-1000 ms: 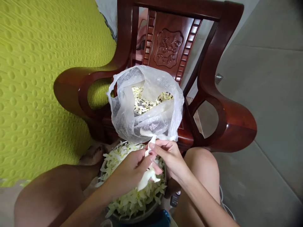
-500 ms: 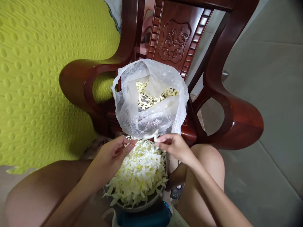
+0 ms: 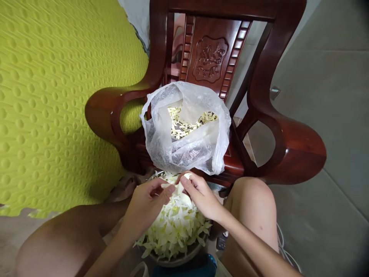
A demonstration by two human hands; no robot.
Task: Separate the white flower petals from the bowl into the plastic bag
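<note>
- While the two hands meet over the near side of the seat's front edge, the right hand (image 3: 201, 194) pinches a white flower (image 3: 184, 196) between thumb and fingers, its petals showing above and below the grip.
- Left hand (image 3: 151, 200): thumb and fingers drawn narrow, tips close to the same flower; cannot tell whether they grip it.
- Flower's place: between the hands, above the far part of a round metal bowl (image 3: 184, 262).
- Bowl stands between the person's knees; a heap of white flowers (image 3: 178, 227) fills it, some petals poking past the near rim.
- Beyond, a whitish plastic bag (image 3: 196, 150) sits open-mouthed on the seat of a dark red wooden chair (image 3: 300, 154), reaching its front edge; small pale blossoms (image 3: 184, 130) inside.
- Yellow-green bumpy mat (image 3: 57, 96) along the chair's left side.
- Below the bowl's near rim, something blue (image 3: 184, 270), partly hidden.
</note>
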